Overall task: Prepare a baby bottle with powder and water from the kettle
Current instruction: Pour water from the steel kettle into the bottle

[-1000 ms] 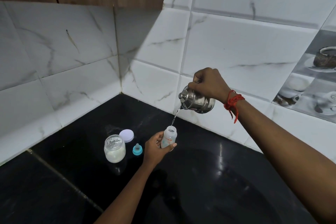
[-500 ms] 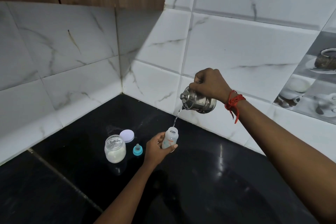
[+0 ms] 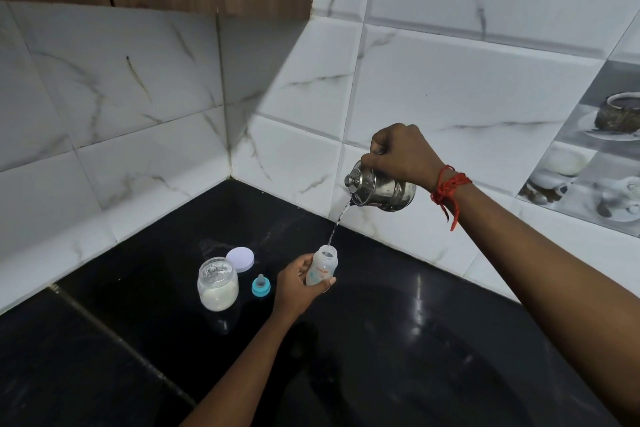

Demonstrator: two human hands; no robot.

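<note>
Steel kettle (image 3: 381, 189), gripped in right hand (image 3: 401, 152), streams water (image 3: 337, 222) into bottle (image 3: 322, 269) clasped by left hand (image 3: 298, 284); narrow neck could cause spills.

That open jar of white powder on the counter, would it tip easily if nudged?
Probably steady: the jar is squat and stands upright on the flat counter. Its lid lies beside it, so tipping would likely spill powder.
</note>
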